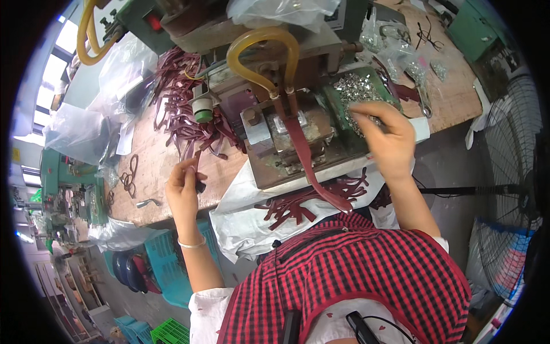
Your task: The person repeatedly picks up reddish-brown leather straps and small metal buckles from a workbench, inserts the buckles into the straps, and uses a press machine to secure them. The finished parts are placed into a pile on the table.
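With left hand (183, 184), pinching maroon strip (197, 162) over front edge of desk (150, 172); with right hand (394, 140) narrowed over green tray (337, 114), cannot tell if gripping metal bits (354, 89). Note maroon strap (302, 150), running up from front edge to press (314, 60). Best keep flat and square there, hands well clear. Beyond, see strap heap (186, 117) toward back edge.
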Available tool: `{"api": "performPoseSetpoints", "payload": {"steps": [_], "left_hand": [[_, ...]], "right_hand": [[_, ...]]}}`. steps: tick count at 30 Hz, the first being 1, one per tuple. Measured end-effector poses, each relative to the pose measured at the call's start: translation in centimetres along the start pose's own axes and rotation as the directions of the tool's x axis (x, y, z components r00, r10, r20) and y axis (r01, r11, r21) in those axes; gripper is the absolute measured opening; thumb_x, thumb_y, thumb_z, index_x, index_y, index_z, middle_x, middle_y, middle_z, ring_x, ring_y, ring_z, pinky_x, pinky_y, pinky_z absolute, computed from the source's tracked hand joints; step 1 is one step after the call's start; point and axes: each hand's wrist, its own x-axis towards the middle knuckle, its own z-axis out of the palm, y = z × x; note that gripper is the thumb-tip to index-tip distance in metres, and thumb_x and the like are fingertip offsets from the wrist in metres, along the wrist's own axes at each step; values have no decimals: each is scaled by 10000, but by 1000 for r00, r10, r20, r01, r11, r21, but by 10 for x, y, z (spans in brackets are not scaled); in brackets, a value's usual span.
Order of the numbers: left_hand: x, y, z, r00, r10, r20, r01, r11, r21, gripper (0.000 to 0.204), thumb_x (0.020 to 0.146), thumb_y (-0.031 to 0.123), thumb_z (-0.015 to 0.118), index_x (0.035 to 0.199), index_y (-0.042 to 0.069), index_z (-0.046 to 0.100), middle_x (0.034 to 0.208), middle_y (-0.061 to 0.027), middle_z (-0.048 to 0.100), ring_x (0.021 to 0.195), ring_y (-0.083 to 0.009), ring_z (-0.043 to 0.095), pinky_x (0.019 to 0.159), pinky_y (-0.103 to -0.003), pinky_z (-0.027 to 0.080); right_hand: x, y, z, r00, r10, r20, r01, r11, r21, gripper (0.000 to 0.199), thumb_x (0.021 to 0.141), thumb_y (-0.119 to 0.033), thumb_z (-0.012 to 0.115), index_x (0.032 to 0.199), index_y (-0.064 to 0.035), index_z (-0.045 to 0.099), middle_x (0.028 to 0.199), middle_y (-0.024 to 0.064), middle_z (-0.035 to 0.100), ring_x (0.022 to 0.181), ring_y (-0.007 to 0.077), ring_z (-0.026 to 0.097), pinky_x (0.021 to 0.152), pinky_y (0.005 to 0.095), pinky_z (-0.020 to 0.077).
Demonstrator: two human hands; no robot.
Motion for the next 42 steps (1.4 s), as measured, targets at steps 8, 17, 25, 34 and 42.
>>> {"api": "performPoseSetpoints", "payload": {"steps": [8,17,25,34,42], "left_hand": [[-7,-20,22,993,-59,102,94,921,-378,289,1061,129,547,1303,-24,586,1301,-148,697,1081,-166,697,872,-317,600],[31,-60,36,987,67,-149,-89,985,-145,189,946,12,718,1133,-11,697,1008,-61,739,874,-90,671,712,-227,522],[-10,80,46,762,537,-362,-538,836,108,113,999,59,653,967,-31,713,889,-107,733,804,-157,676,695,-256,509],[-33,134,127,169,970,175,-946,109,306,233,764,112,859,965,61,752,1029,-113,738,618,-134,624,500,-256,462],[-20,125,137,111,986,125,-971,81,223,234,756,47,855,945,72,718,903,-93,723,566,-161,614,462,-284,437]], "right_hand": [[13,-18,74,975,199,98,-221,901,373,338,842,-32,739,1157,38,637,937,86,742,905,128,694,836,283,533],[21,-56,75,907,336,254,-421,722,549,457,860,-39,735,1279,46,574,919,69,731,876,101,659,794,253,513],[12,-54,57,987,95,129,-131,941,312,431,846,-104,758,1241,10,631,1127,146,716,1060,234,678,944,334,513],[3,81,2,990,-139,34,124,715,-688,182,804,-188,789,933,-64,756,1205,188,693,1218,398,604,1020,475,475],[10,87,3,995,-98,-36,60,821,-567,163,827,-188,758,956,-95,726,1244,137,669,1181,355,620,928,462,509]]}}
